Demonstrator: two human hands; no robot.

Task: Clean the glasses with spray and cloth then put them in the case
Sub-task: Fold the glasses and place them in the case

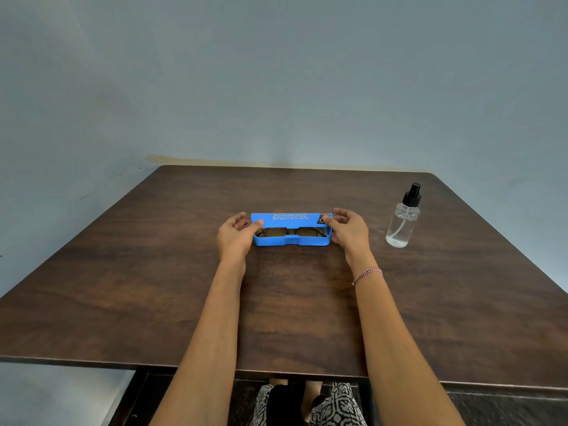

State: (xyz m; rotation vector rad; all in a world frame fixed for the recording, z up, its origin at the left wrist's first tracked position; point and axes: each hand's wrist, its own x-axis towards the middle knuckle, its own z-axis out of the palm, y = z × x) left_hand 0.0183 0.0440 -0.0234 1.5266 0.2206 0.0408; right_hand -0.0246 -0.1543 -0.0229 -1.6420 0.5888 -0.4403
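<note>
A blue glasses case (292, 240) lies in the middle of the brown table (153, 287), its lid half raised. Inside it lie the glasses (287, 232), dark-framed with tinted lenses. My left hand (236, 238) holds the case's left end, thumb on the lid edge. My right hand (347, 229) grips the right end of the lid with thumb and curled fingers. A clear spray bottle (402, 221) with a black pump top stands upright to the right of the case. No cloth is visible.
A pale blue wall (276, 87) rises just behind the table's far edge. My patterned clothing and legs (307, 404) show below the near edge.
</note>
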